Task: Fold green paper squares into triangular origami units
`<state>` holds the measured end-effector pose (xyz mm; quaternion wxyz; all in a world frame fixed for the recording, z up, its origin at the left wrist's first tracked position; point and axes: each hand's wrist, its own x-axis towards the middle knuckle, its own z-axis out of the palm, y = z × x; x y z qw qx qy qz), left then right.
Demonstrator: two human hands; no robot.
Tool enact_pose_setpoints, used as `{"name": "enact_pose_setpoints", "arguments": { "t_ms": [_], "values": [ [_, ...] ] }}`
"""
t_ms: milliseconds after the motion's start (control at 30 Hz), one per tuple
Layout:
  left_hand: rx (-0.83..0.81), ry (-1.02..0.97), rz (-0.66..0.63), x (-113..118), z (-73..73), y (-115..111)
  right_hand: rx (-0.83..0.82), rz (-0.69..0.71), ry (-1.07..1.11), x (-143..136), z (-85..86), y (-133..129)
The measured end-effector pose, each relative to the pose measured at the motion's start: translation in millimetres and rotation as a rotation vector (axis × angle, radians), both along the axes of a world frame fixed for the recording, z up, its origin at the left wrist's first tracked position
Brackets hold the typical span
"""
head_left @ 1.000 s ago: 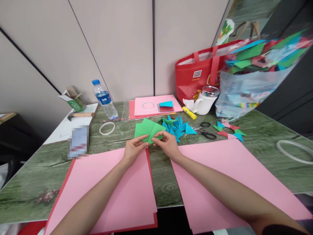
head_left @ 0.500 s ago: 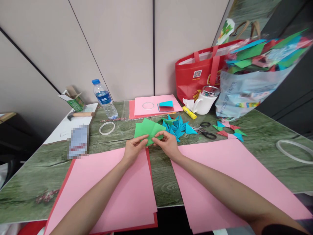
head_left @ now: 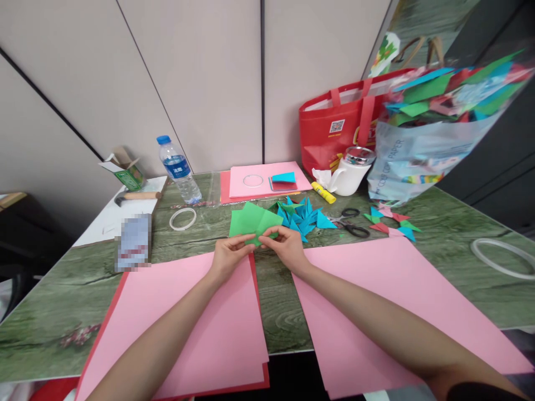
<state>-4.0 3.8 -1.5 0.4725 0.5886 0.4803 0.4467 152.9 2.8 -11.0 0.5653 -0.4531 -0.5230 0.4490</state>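
A piece of green paper (head_left: 253,219) with creases in it is held up over the middle of the table. My left hand (head_left: 229,256) pinches its lower edge between thumb and fingers. At the lower right part of the same paper, my right hand (head_left: 285,245) has its thumb and fingers closed on it. The two hands are close together, fingertips nearly meeting. Just behind my right hand lies a pile of folded blue pieces (head_left: 305,220), with some green ones at its back left.
Pink sheets lie left (head_left: 184,323) and right (head_left: 388,312). Behind are scissors (head_left: 349,223), a glue stick (head_left: 323,192), a white mug (head_left: 351,175), a red bag (head_left: 330,125), a water bottle (head_left: 178,170), a hammer (head_left: 140,195), a tape ring (head_left: 183,219) and a folded-paper ring (head_left: 393,223).
The fingers of my left hand have shifted slightly along the green paper's lower edge, and that edge looks a little more bent up. Everything else looks the same.
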Motion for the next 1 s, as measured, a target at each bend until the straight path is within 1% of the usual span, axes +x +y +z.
{"name": "enact_pose_setpoints", "arguments": {
  "t_ms": [133, 333, 500, 633, 733, 867, 1000],
  "values": [
    [0.027, 0.006, -0.009, 0.2, -1.0, 0.3, -0.003, -0.003, 0.016, -0.8, 0.8, -1.0],
    [0.000, -0.062, 0.033, 3.3, -4.0, -1.5, -0.014, 0.000, 0.172, -3.1, 0.0, -0.4],
    [-0.024, -0.081, 0.049, 4.5, -4.7, -1.4, -0.008, 0.011, 0.232, -3.9, 0.8, -0.1],
    [-0.029, -0.089, 0.061, 4.2, -5.1, -1.0, -0.015, -0.015, 0.166, -4.5, 0.6, -0.9],
    [-0.012, -0.098, 0.067, 4.0, -5.6, -0.6, -0.031, -0.005, 0.105, -4.3, -0.4, -0.9],
    [0.024, -0.075, 0.083, 3.8, -5.6, -0.2, 0.002, -0.032, 0.030, -3.1, -2.0, 0.3],
    [0.060, 0.001, 0.096, 3.8, -5.0, -0.2, 0.019, -0.025, 0.077, -3.8, -3.1, 0.6]
  ]
}}
